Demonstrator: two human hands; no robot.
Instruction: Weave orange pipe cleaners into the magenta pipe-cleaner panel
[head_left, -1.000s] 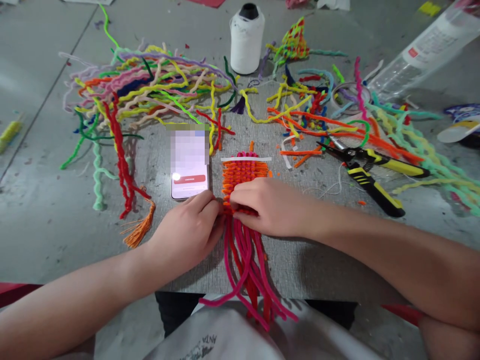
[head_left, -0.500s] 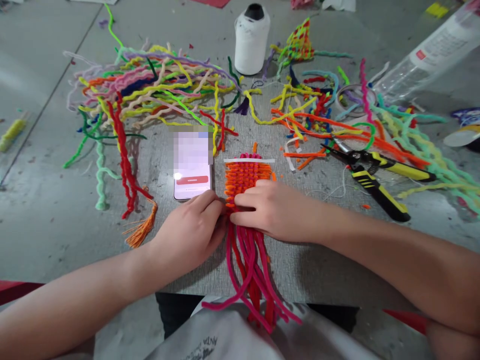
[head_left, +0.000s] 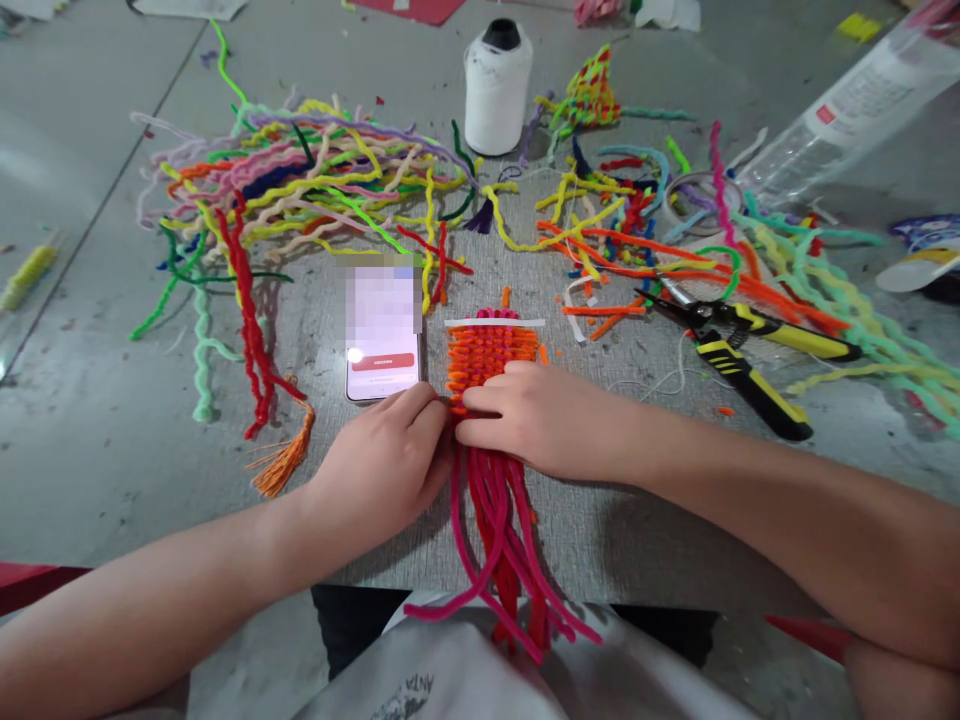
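Observation:
A woven piece of orange and magenta pipe cleaners [head_left: 491, 350] lies in front of me, with a white strip [head_left: 495, 322] across its top. Long magenta and red pipe cleaner ends [head_left: 491, 520] hang from it over the table edge toward my lap. My left hand [head_left: 397, 440] is closed, its fingertips pinching at the lower left edge of the weave. Across the lower part of the weave lies my right hand [head_left: 525, 410], its fingers bent and pressed onto it, their tips close to my left fingers. What is between the fingertips is hidden.
Left of the weave lies a lit phone [head_left: 384, 350]. Behind are a heap of coloured pipe cleaners [head_left: 300, 190] and a white thread spool [head_left: 496, 95]. Yellow-black pliers [head_left: 750, 365] and orange pipe cleaners [head_left: 660, 240] lie to the right, an orange tassel [head_left: 285, 455] to the left.
The view has shifted slightly. Both hands stay at the lower part of the weave, with barely any visible finger movement.

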